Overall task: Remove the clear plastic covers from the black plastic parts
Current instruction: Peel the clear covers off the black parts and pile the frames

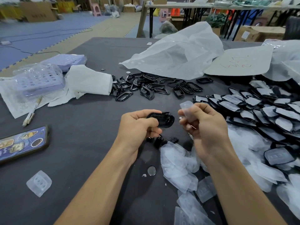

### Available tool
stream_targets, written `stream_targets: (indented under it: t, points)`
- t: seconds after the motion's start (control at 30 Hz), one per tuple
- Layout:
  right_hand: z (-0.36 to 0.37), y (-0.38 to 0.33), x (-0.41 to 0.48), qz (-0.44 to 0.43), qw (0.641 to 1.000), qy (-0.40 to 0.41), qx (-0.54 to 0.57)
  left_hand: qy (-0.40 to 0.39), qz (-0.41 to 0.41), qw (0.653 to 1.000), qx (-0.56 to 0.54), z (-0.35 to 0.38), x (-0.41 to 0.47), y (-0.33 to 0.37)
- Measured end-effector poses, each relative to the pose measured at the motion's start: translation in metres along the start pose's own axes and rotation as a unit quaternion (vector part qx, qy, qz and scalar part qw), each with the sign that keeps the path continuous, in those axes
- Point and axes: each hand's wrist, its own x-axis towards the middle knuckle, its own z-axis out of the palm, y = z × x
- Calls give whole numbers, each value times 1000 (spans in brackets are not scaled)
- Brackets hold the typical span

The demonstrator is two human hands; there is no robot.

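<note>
Between hands, small gap: left hand [139,125] grips black part [162,120], right hand [203,127] pinches clear cover [188,111], apparently just separated; discarded covers pile [178,166] below right wrist.

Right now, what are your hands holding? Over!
Left hand grips black part. Right hand pinches clear cover, already off. Loose covers heaped beside right forearm.
</note>
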Motion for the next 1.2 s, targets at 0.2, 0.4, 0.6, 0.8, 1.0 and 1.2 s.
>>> stream_targets:
  t: [0.2,0.4,0.6,0.8,1.0,1.2]
  points:
    - [-3,-1,-2,101,972,-145,154,8,-11,1000,-24,1,-1,2]
    - [5,9,-6,86,988,-126,11,27,7,1000,0,2,-2,1]
    - [10,14,-8,31,992,-106,-68,8,21,1000,21,2,-4,1]
    - [9,14,-9,-48,993,-60,-94,-7,45,998,50,7,-4,-2]
    - [10,14,-8,-88,988,-59,-108,39,35,998,28,7,-5,-1]
    - [12,17,-11,-92,987,-50,-118,94,54,992,61,8,-5,-2]
